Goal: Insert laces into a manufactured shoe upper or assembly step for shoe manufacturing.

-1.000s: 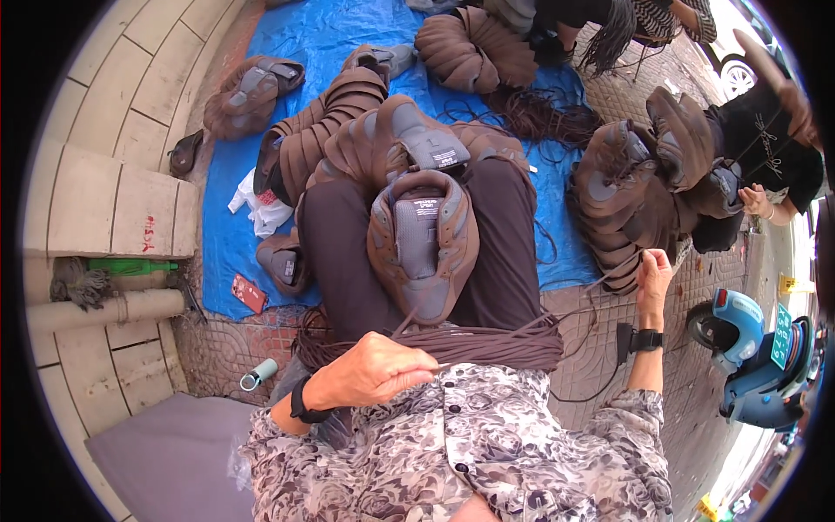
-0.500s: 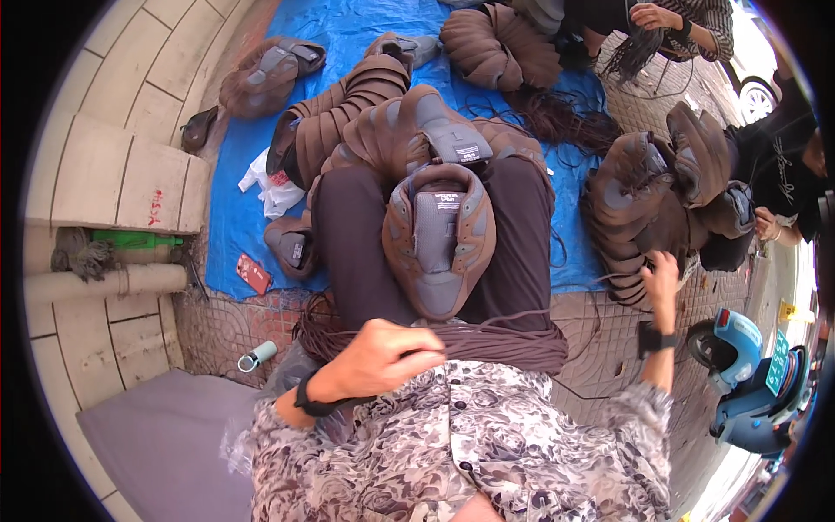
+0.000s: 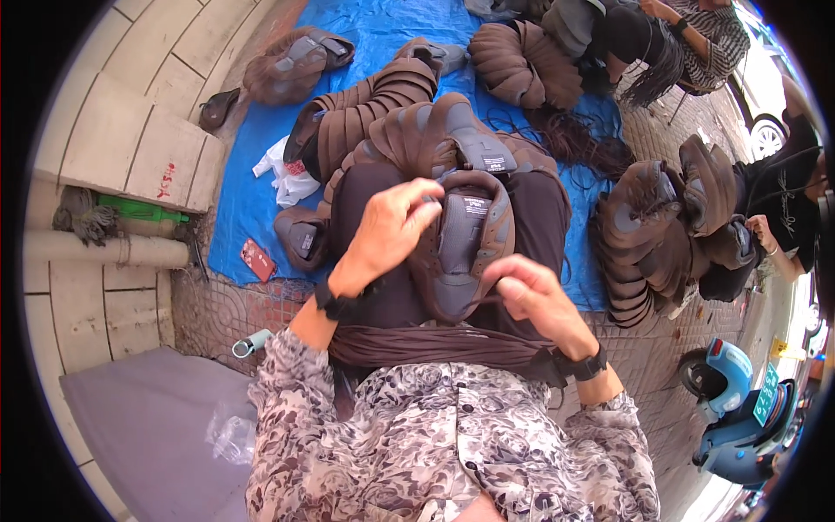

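Note:
A brown and grey shoe upper [image 3: 459, 239] lies across my thighs, its tongue facing up. My left hand [image 3: 391, 228] is over its left edge, thumb and fingers pinched together near the eyelets. By its lower right edge, my right hand [image 3: 537, 300] has its fingers curled in a pinch. What either pinch holds is too small to make out. A thick bundle of dark brown shoelaces [image 3: 417, 345] runs across my lap. Beyond my knees, a curved row of nested shoe uppers [image 3: 404, 135] rests on a blue tarp [image 3: 239, 217].
A red phone [image 3: 258, 260], a single upper [image 3: 302, 237] and a white plastic bag [image 3: 287, 174] lie left. Stacked uppers [image 3: 639, 235] stand right, near a co-worker's hand [image 3: 762, 233]. Loose laces [image 3: 578, 143] lie farther off. A blue scooter [image 3: 739, 418] is parked at right.
My left hand has moved up from the lap to the upper's left side. My right hand has come in from far right to its lower right. The view has shifted slightly.

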Demonstrator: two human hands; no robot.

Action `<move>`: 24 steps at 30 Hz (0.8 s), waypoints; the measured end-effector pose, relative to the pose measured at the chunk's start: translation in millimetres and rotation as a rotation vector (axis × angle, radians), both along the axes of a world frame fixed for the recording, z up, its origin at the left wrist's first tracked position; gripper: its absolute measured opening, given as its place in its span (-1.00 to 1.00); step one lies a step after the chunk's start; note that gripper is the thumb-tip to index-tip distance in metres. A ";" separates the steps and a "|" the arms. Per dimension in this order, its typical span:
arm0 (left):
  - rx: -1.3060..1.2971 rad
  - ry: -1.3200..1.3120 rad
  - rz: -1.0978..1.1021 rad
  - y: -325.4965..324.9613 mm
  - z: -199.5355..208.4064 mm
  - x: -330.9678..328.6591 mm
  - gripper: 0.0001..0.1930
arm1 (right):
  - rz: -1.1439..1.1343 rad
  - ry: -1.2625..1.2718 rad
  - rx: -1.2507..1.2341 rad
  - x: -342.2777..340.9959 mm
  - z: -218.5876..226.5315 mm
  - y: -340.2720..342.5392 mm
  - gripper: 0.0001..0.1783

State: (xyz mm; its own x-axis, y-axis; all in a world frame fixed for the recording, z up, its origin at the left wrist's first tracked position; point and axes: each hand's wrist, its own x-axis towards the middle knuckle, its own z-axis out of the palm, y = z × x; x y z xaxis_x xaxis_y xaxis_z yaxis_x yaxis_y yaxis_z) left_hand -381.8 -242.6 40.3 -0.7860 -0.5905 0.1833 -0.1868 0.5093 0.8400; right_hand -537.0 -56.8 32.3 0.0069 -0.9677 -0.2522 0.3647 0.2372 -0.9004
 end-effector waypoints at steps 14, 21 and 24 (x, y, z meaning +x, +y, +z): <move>0.706 -0.127 -0.286 -71.7 -63.6 -41.3 -0.73 | -0.699 1.106 -0.454 3.9 -10.8 -72.1 -0.78; 1.105 0.163 -0.217 -63.4 -65.9 -57.5 -0.72 | -0.587 1.595 -0.431 -1.1 -37.9 -112.0 -0.60; 0.731 0.256 -0.134 -68.1 -72.3 -62.5 -0.85 | -0.519 1.624 -0.424 -6.0 -39.9 -106.0 -0.62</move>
State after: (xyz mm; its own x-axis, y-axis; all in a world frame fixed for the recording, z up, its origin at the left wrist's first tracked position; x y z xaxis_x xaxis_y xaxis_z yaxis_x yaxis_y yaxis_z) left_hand -444.4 -310.8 -32.0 -0.8450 -0.5339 -0.0300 0.0819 -0.1847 0.9794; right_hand -543.0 -162.8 -7.6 -0.2765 -0.7826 0.5578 -0.9300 0.0718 -0.3604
